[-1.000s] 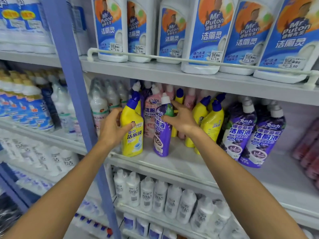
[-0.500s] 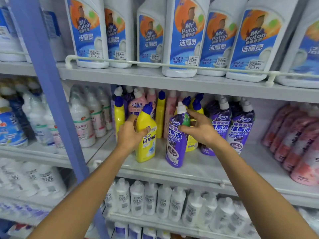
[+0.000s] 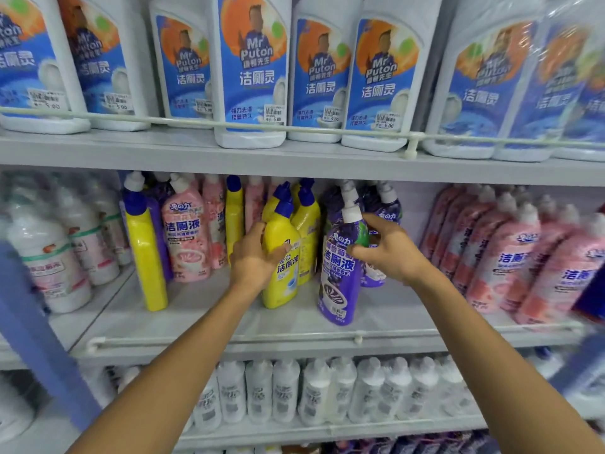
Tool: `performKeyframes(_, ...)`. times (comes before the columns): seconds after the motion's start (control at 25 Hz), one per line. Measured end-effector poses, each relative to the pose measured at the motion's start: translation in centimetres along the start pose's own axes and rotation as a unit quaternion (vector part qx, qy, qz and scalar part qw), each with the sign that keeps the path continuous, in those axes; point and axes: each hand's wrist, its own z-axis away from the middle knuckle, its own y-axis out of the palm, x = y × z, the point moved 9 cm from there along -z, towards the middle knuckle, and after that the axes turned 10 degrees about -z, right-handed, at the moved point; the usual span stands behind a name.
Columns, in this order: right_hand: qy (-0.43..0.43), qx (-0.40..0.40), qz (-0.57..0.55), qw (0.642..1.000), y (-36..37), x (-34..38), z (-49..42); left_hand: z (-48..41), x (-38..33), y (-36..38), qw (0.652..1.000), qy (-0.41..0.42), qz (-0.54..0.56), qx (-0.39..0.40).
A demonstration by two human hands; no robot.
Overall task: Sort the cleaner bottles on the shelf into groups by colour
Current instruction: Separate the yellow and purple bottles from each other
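Change: in the last second both bottles in our hands have travelled right along the middle shelf (image 3: pixel 229 322), and our view has swung right with them.
Yellow bottle (image 3: pixel 281 286): now at frame centre, just in front of the other yellow bottles (image 3: pixel 309 221); its base looks to be on the shelf.
Purple bottle (image 3: pixel 339 283): right of centre, just in front of the other purple bottles (image 3: pixel 388 204), leaning slightly; we cannot tell whether its base is down.
Meaning for the task: we judge that each bottle has reached its own colour group and only needs pushing back and releasing.
Left hand (image 3: pixel 253 257): wrapped round the yellow bottle's body from the left, thumb across the front label, forearm rising from the lower left of the frame.
Right hand (image 3: pixel 389 253): holding the purple bottle at its shoulder below the white cap, thumb on the front, fingers behind it, forearm rising from the lower right.
Still unsorted: a lone yellow bottle (image 3: pixel 144 257) stands at centre left among pink bottles (image 3: pixel 186 237), well apart from the yellow group; a second pink group (image 3: pixel 510 257) fills the right of the frame.
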Motion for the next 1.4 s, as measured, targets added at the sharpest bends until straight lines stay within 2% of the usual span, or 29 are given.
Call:
performKeyframes(0.12, -0.001, -0.030, -0.001, 1.000, -2.4, -1.0, 0.4, -0.3, 0.2, 0.1, 1.000, -0.011, 0.002, -0.007)
performKeyframes(0.32, -0.008, -0.118, -0.112, 0.987, -3.2, -3.3, 1.3, -0.3, 0.3, 0.0, 1.000, -0.012, 0.012, -0.007)
performKeyframes(0.64, -0.001, -0.062, -0.076, 0.995, -3.2, -4.3, 1.6, -1.6, 0.9, 0.1, 1.000, -0.012, 0.006, -0.011)
performKeyframes(0.88, -0.015, -0.076, -0.035, 0.996, -2.7, -3.8, 1.2, -1.7, 0.8, -0.6, 0.998, -0.019, -0.039, -0.050)
performKeyframes(1.4, 0.022, -0.084, -0.081, 0.993, -3.2, -6.0, -0.3, -1.7, 0.3, -0.8, 0.999, -0.014, -0.025, -0.031)
